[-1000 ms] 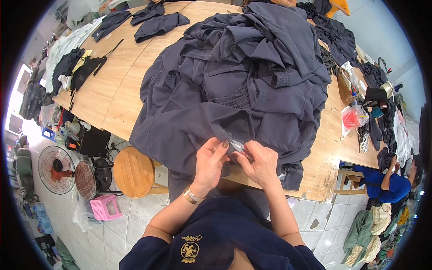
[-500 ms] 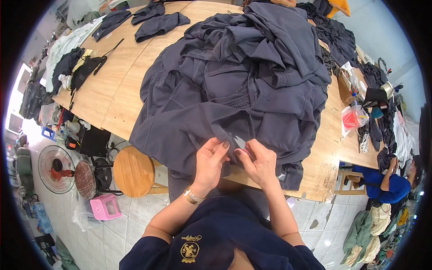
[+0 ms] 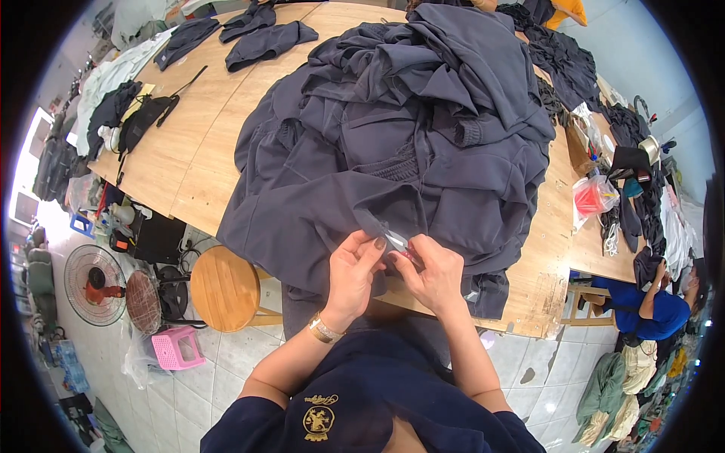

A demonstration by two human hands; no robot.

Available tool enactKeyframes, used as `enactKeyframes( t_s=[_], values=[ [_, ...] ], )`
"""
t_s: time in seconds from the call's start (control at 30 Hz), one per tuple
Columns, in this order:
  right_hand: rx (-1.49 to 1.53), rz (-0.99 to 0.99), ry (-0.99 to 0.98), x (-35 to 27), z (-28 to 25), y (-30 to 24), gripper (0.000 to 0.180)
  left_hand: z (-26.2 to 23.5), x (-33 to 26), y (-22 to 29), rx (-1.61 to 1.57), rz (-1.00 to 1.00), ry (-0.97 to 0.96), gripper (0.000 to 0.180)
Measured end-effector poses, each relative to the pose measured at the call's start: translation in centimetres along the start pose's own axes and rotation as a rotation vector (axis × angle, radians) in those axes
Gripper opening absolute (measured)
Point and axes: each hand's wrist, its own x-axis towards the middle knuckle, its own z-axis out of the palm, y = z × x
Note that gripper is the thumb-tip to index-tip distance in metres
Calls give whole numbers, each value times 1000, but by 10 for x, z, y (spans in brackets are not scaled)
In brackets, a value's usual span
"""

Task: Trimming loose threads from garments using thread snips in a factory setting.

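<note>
A large heap of dark grey garments (image 3: 468,174) covers the table in front of me. At its near edge, my left hand (image 3: 352,266) pinches a fold of a dark grey garment (image 3: 294,219) between thumb and fingers. My right hand (image 3: 436,272) is closed around thread snips (image 3: 396,240), with a bit of red showing by the fingers. Their pale metal blades point left, right beside my left fingertips at the fabric edge. Whether the blades touch the cloth or a thread is too small to tell.
The wooden table (image 3: 204,143) also carries dark cloth pieces (image 3: 272,44) at the far left. A round wooden stool (image 3: 225,288), a fan (image 3: 94,283) and a pink stool (image 3: 177,347) stand at left. A person in blue (image 3: 657,309) sits at right.
My right hand has shifted slightly left, bringing the snips' blades closer to my left fingertips. The left hand and the heap stay where they were.
</note>
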Motion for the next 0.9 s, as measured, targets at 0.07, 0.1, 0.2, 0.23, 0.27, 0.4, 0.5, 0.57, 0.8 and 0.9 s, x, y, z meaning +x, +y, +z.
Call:
enactKeyframes(
  t_s=[0.07, 0.1, 0.2, 0.23, 0.27, 0.4, 0.5, 0.57, 0.8, 0.9],
  values=[
    [-2, -4, 5, 0, 0, 0, 27, 0, 0, 0, 1, 0, -9, 20],
    [3, -5, 7, 1, 0, -1, 26, 0, 0, 0, 1, 0, -9, 20],
    [7, 1, -1, 0, 0, 0, 26, -1, 0, 0, -2, -3, -6, 20],
    [6, 8, -12, -1, 1, 0, 26, -1, -1, 0, -4, -7, -8, 20],
    [6, 8, -12, -1, 1, 0, 26, -2, -1, 0, -7, -10, -11, 20],
    [136, 127, -8, -3, 0, 1, 29, 0, -1, 1, -9, -14, 11, 20],
    [279, 250, -9, -6, -1, 2, 30, 1, -1, 4, -39, -70, 27, 18],
    [428, 372, -19, -8, -3, 5, 29, 4, -1, 10, -117, -203, 35, 12],
    [386, 362, -17, -13, -7, -2, 28, 3, 1, 17, -184, -279, -7, 9],
    [166, 202, -11, -15, -5, -3, 28, 7, -1, 16, -153, -202, -17, 13]
  ],
)
